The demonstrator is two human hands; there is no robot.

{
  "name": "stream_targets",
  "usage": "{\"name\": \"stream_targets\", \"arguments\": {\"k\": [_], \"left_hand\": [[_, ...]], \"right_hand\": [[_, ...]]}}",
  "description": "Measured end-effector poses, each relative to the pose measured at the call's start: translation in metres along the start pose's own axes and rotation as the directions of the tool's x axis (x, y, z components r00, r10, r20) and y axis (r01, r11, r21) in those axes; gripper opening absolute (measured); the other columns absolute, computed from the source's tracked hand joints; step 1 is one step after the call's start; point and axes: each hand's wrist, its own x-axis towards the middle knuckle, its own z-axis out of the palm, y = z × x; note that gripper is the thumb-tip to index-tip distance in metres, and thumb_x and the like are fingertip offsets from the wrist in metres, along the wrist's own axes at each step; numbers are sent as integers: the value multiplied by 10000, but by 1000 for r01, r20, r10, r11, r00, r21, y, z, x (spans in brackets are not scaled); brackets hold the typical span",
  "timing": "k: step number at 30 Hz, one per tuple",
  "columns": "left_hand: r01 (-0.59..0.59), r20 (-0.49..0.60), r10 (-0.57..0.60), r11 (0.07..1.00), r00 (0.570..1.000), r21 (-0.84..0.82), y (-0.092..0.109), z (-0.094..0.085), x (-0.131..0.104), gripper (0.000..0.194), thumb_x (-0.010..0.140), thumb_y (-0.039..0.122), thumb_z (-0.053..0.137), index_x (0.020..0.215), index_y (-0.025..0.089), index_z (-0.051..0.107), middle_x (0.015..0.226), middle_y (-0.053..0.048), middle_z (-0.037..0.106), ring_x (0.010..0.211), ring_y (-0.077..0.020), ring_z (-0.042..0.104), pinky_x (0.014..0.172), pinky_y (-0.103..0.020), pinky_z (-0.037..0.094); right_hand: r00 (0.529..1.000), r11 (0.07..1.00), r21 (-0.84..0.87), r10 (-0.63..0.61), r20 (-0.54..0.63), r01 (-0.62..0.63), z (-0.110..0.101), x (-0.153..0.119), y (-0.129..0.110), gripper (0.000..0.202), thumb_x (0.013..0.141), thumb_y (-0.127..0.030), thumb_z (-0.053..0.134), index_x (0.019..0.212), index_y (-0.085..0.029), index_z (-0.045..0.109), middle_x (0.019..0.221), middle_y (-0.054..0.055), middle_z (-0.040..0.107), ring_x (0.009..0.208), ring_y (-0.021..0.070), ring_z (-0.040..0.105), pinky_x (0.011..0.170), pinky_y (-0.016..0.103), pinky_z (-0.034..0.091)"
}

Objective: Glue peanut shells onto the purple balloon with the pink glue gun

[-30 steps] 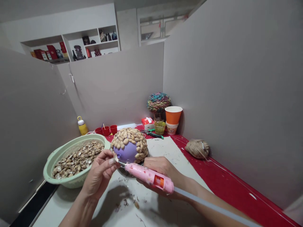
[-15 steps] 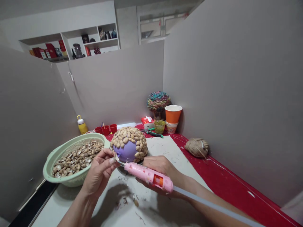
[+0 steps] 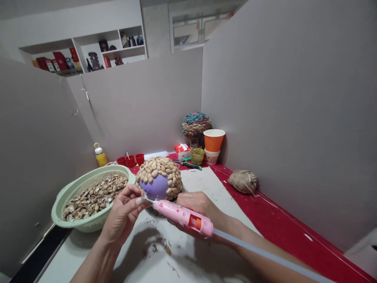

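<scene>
My right hand (image 3: 196, 204) is wrapped round a pink hot glue gun (image 3: 179, 214), with a long glue stick (image 3: 253, 247) trailing from its back end. The gun's metal nozzle points left, at the fingertips of my left hand (image 3: 126, 208). Those fingers pinch a small peanut shell (image 3: 144, 195), mostly hidden by the fingers. Just behind both hands sits a purple balloon (image 3: 157, 186), its top and right side covered in peanut shells (image 3: 159, 167). Its bare purple front faces me, with the knot showing.
A green colander (image 3: 59, 214) of loose shells stands at the left. Red cups (image 3: 129, 161), a yellow bottle (image 3: 101, 157), pliers (image 3: 191, 166), paper cups (image 3: 213, 143) and a multicoloured tree-shaped craft (image 3: 196, 125) line the back. A twine ball (image 3: 243, 181) lies right. Grey partitions enclose the table.
The camera view has shifted slightly. Both hands hold nearly the same pose, the nozzle still at the shell in my left fingers.
</scene>
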Motion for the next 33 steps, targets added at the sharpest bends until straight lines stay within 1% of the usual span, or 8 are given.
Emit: {"name": "stream_targets", "arguments": {"k": [9,16,22,27,29,30,31,33], "left_hand": [[15,30,-15,1000,999,5,-1,0,-2,236,685,126,836,816,176,647,805,6,662,726,-98,625,690,-187,546],[20,34,-20,1000,999,5,-2,1,-2,235,684,111,831,816,179,649,800,13,656,717,-96,620,683,-190,551],[9,45,-9,1000,999,8,-2,2,-3,217,699,122,822,832,180,660,795,15,642,713,-88,604,679,-177,551],[-43,2,43,999,999,18,10,-3,-3,234,684,145,838,828,185,657,815,5,651,734,-96,608,703,-191,569],[-100,-37,101,995,994,26,17,-5,-3,244,674,153,847,829,186,661,815,5,654,741,-97,611,713,-192,574],[-127,-54,129,991,990,32,21,-6,-3,245,669,156,851,823,185,663,812,5,654,744,-98,612,718,-193,576],[-145,-69,148,989,987,42,24,-6,-2,242,666,157,852,814,183,663,806,5,654,744,-99,613,722,-195,577],[-164,-83,169,984,982,72,32,-5,-1,233,661,151,852,788,180,658,787,9,650,729,-99,609,713,-196,575]], "right_hand": [[1000,1000,-12,7,-4,-7,-2,1,0,318,890,-247,577,662,-215,357,596,-56,385,526,96,363,487,262,256],[1000,1000,8,8,-12,-8,-4,2,-2,304,900,-232,532,658,-217,349,594,-52,394,521,96,360,484,259,256],[999,998,-57,31,-14,-32,-1,-1,3,280,890,-249,535,659,-211,381,598,-46,421,524,95,379,487,254,269],[994,994,-99,43,-98,-52,-3,1,2,276,924,-250,542,670,-200,446,591,-40,445,521,96,404,495,250,286],[973,988,-71,124,-194,-140,-8,4,-1,282,932,-258,549,671,-201,461,591,-39,446,515,99,413,506,250,311],[948,977,-35,197,-248,-212,-12,6,-2,294,931,-277,559,663,-204,462,596,-35,456,520,104,425,516,253,332],[910,955,21,289,-297,-296,-15,9,-3,307,925,-307,572,655,-206,467,606,-27,477,532,113,446,528,258,356],[789,861,185,508,-344,-474,-22,16,0,312,899,-393,605,666,-206,514,648,0,548,587,146,515,561,279,411]]}}
